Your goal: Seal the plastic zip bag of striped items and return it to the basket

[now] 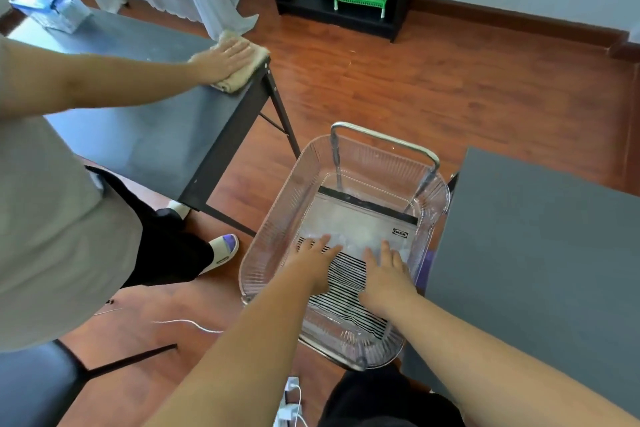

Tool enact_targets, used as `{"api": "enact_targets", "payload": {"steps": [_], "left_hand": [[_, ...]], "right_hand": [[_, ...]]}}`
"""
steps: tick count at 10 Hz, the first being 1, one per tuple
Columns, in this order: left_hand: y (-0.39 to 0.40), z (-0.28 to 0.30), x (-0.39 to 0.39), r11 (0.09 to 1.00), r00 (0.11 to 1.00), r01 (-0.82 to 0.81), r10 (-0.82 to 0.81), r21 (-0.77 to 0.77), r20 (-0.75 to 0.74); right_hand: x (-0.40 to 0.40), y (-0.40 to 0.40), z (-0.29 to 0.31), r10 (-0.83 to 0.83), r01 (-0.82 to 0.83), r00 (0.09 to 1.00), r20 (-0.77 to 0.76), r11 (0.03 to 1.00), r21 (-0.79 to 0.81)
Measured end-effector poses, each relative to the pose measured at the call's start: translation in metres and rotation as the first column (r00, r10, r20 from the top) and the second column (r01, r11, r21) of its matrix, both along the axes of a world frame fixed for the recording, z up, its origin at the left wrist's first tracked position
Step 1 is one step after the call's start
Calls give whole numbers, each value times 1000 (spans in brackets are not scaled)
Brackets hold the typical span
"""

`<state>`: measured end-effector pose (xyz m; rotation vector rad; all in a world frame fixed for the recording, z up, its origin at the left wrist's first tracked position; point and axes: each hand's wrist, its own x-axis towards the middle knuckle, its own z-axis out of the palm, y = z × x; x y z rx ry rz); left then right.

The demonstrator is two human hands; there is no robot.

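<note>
Left hand (317, 260): flat, fingers spread, palm down on the zip bag (349, 236), gripping nothing. Right hand (386, 276): likewise flat and open, pressed on the same bag just beside the left, the two a little apart. Zip bag: clear glossy plastic, rectangular, with a black closure strip along its far edge and a small printed logo at one corner; it lies flat on the bottom of the basket (277, 215). Striped items (346, 274): thin black-and-white lines showing through the near half of the bag, partly under both hands. Basket: transparent ribbed plastic, oblong with rounded corners and flared walls, fitted with a bright metal loop handle (384, 137) at the far end; stands on a glossy reddish wood-plank floor (415, 80). Right of it, a matte grey table top (536, 253). Left, a dark table (145, 135) on thin black legs, where another person's hand (221, 59) lies flat on a folded beige cloth (239, 74) at the corner.
</note>
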<state>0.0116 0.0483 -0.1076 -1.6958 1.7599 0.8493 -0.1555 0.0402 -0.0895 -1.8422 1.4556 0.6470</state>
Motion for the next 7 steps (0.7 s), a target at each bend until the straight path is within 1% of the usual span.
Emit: {"api": "enact_targets", "payload": {"steps": [1,2,3,4,5,6,7], "left_hand": [[-5,-3,-12,1000,999,-23,23,16,-48],[-10,-7,-19,999,999,-23,24,28,-35],[-10,-12,-28,996,997,-76,77,46,-16],[-5,-13,-25,977,981,-189,191,98,-12],[-5,-12,-14,959,965,-256,247,122,90],[-10,0,-10,949,943,-305,290,79,161],[-14,15,-11,961,961,-267,271,-75,54]], "right_hand": [[0,-9,-8,3,-3,1000,-22,1000,16],[1,-13,-20,-3,6,999,-49,998,60],[4,-12,-34,11,-4,998,-70,995,99],[5,-11,-38,39,-29,991,-131,997,74],[4,-12,-38,37,-31,978,-206,999,35],[5,-12,-27,-74,83,985,-154,995,50],[1,-13,-10,-203,200,977,59,978,53]]}}
